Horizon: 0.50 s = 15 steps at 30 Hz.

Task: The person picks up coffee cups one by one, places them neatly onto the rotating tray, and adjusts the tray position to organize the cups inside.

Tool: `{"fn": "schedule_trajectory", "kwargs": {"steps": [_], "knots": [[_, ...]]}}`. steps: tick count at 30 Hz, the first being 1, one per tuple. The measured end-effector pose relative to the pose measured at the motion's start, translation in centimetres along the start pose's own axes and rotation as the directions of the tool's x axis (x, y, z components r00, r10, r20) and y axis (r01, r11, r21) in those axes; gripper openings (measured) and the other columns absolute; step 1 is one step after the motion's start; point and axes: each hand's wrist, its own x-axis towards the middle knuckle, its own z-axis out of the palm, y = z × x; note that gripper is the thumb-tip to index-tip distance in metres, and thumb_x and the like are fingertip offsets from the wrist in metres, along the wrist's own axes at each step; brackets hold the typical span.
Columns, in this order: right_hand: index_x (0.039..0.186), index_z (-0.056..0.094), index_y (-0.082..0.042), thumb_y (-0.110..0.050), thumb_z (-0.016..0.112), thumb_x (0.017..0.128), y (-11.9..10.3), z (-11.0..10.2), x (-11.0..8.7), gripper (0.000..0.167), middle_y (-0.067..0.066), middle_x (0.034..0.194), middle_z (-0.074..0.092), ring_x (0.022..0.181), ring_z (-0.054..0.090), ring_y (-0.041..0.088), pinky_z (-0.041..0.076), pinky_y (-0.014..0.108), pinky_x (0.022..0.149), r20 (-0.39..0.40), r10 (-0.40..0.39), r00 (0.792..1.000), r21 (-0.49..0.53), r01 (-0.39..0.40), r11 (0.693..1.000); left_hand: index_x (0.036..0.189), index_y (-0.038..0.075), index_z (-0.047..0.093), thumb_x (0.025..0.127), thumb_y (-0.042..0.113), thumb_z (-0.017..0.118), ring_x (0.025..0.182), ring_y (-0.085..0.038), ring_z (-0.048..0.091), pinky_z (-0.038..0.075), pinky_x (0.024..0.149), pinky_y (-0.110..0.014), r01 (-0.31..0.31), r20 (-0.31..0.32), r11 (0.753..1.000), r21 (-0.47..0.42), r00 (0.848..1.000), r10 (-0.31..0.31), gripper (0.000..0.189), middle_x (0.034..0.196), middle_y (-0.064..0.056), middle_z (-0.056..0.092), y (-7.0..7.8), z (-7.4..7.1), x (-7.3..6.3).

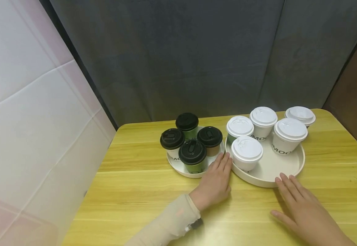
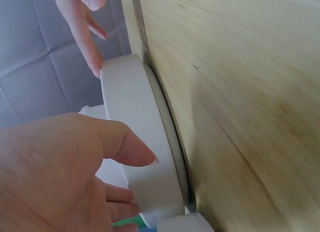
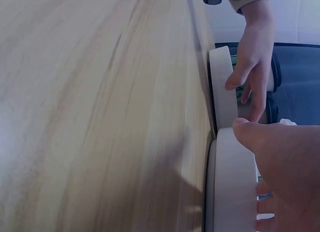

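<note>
My left hand [image 1: 213, 184] reaches between two round trays, its straight fingers at the left rim of the larger cream tray [image 1: 284, 168]. That tray carries several white-lidded paper cups [image 1: 247, 153]. At its front right rim are the extended fingertips of my right hand [image 1: 304, 208], thumb spread to the side. The smaller white tray [image 1: 183, 172], left of it and almost against it, bears several black-lidded paper cups [image 1: 192, 155]. In the left wrist view, the left thumb lies along the outer wall of the larger tray [image 2: 132, 91]. Neither hand grips anything.
Both trays stand on a yellow wood-grain table [image 1: 129, 201], toward its back edge. Behind it hangs a dark grey curtain [image 1: 178, 61]. A white panel [image 1: 37, 130] rises on the left and a brown surface [image 1: 354, 92] on the right.
</note>
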Motion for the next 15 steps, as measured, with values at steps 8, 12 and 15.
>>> {"fn": "schedule_trajectory", "kwargs": {"steps": [8, 12, 15], "knots": [[0.157, 0.026, -0.007, -0.054, 0.066, 0.088, 0.6, -0.6, 0.5, 0.093, 0.020, 0.157, 0.038, 0.157, -0.003, 0.019, -0.023, 0.019, 0.119, -0.007, -0.015, 1.000, 0.001, 0.015, 1.000, 0.155, 0.000, 0.025, 0.085, 0.033, 0.061, 0.154, -0.032, 0.022, 0.025, 0.125, -0.033, 0.001, 0.045, 1.000, -0.012, 0.999, -0.001, 0.085, 0.164, -0.017, 0.023, 0.3, -0.3, -0.3], [0.157, 0.026, -0.010, -0.047, 0.071, 0.087, 1.2, -1.9, 1.4, 0.091, 0.020, 0.156, 0.038, 0.151, 0.024, 0.035, -0.009, 0.034, 0.128, -0.054, -0.004, 0.999, 0.063, 0.008, 0.998, 0.156, 0.000, 0.022, 0.090, 0.042, 0.059, 0.154, -0.029, 0.021, 0.023, 0.126, -0.032, 0.008, 0.121, 1.000, 0.023, 0.993, -0.011, 0.087, 0.165, -0.016, 0.022, 1.1, -1.5, -1.0], [0.157, 0.028, -0.013, -0.043, 0.073, 0.086, 1.9, -3.2, 2.3, 0.089, 0.019, 0.156, 0.038, 0.141, 0.039, 0.040, 0.012, 0.047, 0.128, -0.105, 0.003, 0.994, 0.105, 0.008, 0.994, 0.157, 0.003, 0.020, 0.093, 0.052, 0.056, 0.155, -0.025, 0.020, 0.022, 0.126, -0.030, -0.008, 0.223, 0.999, 0.043, 0.975, -0.002, 0.088, 0.166, -0.012, 0.022, 1.9, -2.9, -1.6]]}}
